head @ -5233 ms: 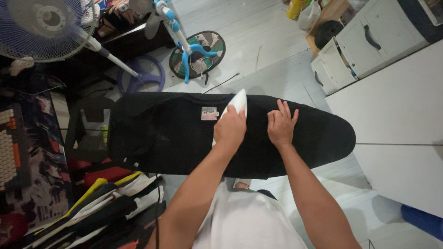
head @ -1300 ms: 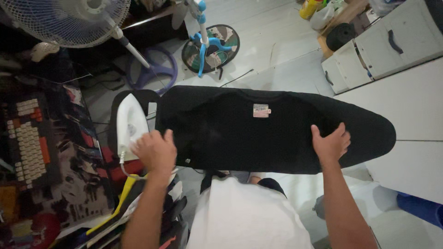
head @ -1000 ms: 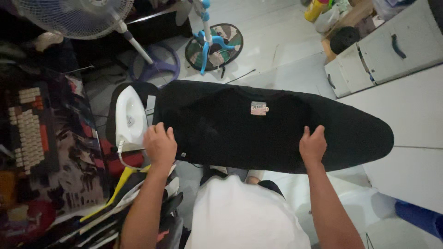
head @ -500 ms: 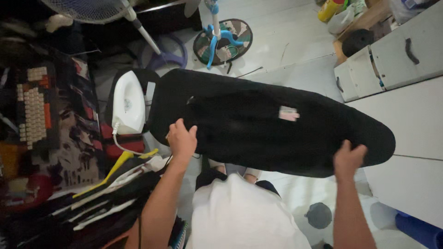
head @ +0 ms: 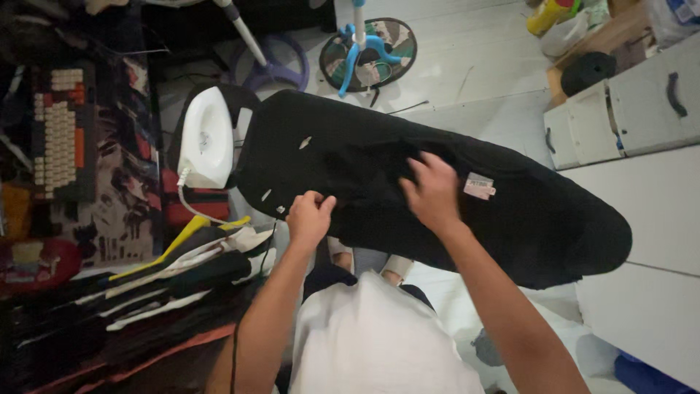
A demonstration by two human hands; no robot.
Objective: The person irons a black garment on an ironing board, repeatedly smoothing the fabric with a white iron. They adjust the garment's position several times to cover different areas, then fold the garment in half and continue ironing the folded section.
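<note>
The left hand point(head: 310, 217) is curled in a closed grip, knuckles up, its forearm reaching forward; the right hand point(head: 432, 191) lies palm down with fingers spread. Both arms are bare; the right forearm angles in from the lower right.

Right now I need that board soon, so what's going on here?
A person is handling a black garment spread over the ironing board. The left hand pinches the cloth at the near edge, and the right hand lies flat on it beside the small label. The white iron sits unattended at the board's left end.
</note>
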